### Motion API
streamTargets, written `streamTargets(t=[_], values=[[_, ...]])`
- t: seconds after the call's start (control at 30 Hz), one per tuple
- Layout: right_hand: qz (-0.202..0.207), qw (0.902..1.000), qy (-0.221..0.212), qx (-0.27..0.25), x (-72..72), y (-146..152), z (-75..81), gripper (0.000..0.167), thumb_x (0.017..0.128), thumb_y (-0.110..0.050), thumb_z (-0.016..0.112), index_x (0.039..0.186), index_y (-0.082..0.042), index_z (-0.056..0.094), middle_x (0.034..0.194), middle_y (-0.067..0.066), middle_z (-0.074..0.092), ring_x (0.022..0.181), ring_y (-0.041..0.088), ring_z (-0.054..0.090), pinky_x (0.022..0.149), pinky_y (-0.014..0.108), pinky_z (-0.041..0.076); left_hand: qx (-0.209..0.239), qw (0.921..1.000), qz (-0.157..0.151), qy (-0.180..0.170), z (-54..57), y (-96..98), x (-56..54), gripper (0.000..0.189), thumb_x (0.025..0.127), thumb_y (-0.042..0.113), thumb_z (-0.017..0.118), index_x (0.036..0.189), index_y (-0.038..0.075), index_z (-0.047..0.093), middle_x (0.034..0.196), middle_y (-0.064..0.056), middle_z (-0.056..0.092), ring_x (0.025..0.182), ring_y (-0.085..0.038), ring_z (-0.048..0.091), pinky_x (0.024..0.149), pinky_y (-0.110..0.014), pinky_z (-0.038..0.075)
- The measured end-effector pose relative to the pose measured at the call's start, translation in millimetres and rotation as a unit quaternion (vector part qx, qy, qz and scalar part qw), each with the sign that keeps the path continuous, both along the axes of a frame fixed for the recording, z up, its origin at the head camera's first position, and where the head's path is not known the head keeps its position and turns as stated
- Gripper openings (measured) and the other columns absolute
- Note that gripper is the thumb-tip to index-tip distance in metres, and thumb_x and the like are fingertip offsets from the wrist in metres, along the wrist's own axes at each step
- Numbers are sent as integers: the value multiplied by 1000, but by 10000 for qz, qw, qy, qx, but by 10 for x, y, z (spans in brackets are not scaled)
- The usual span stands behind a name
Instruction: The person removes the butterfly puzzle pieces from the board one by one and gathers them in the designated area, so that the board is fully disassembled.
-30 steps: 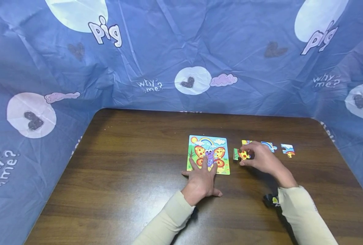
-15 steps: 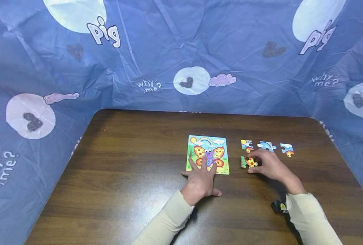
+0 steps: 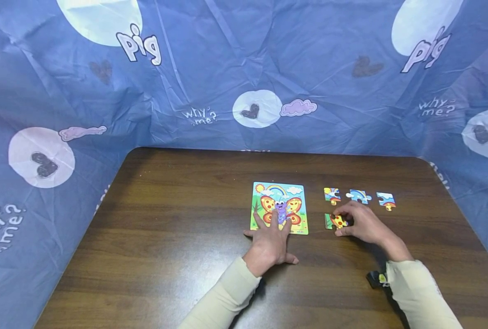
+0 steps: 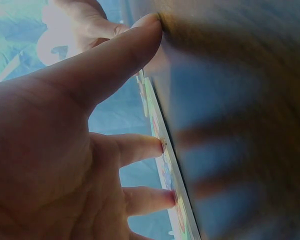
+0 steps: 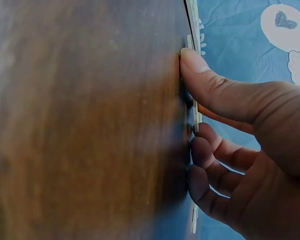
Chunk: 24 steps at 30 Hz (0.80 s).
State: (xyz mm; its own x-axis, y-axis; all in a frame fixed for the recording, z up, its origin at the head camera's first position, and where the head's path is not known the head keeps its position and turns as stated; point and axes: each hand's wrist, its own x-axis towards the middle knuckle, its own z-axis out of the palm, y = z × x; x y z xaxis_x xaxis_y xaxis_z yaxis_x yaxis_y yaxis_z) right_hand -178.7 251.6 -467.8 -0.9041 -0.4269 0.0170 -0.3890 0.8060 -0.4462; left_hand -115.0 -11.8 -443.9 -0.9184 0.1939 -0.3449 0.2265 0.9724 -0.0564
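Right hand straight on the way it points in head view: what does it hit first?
Likely the right edge of the butterfly board, touched first by the puzzle piece pinched in the right hand. Height is hard to judge; it might slide over.

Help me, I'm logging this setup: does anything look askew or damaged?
Nothing on the table looks spilled or damaged; the butterfly board lies flat under the left hand. Only the blue backdrop behind looks slightly odd: it is creased.
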Motion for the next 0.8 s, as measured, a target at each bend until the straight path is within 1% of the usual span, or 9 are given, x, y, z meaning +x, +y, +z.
streamTargets(t=[0.17, 0.33, 0.53, 0.8], values=[[-40, 9999, -77, -98, -17, -2, -8, 48, 68, -22, 92, 108, -3, 72, 95, 10, 66, 85, 19, 59, 72, 30, 48, 7, 10000, 7, -4, -4, -8, -1, 103, 68, 79, 71, 155, 41, 32, 166, -4, 29, 145, -53, 34, 88, -65, 55], [-84, 9999, -55, -132, -27, 25, -21, 48, 69, -20, 91, 109, -3, 72, 95, 10, 66, 84, 17, 59, 72, 29, 48, -36, 10000, 6, -23, 1, -2, -1, 103, 68, 80, 70, 155, 42, 31, 166, -3, 28, 146, -52, 34, 89, -64, 55], [-56, 9998, -45, -171, -34, 40, -22, 49, 69, -21, 91, 110, -3, 72, 95, 11, 66, 84, 17, 60, 73, 30, 48, -95, 10000, 5, -13, 10, 5, 0, 102, 68, 81, 69, 155, 42, 31, 166, -2, 28, 146, -51, 34, 88, -63, 56], [-66, 9999, -17, -123, -33, 41, -22, 50, 67, -21, 92, 109, -3, 72, 93, 9, 65, 84, 17, 59, 72, 30, 48, -172, 9998, 6, -50, 5, 15, -2, 102, 68, 81, 68, 155, 43, 30, 167, -2, 27, 146, -51, 34, 89, -63, 56]])
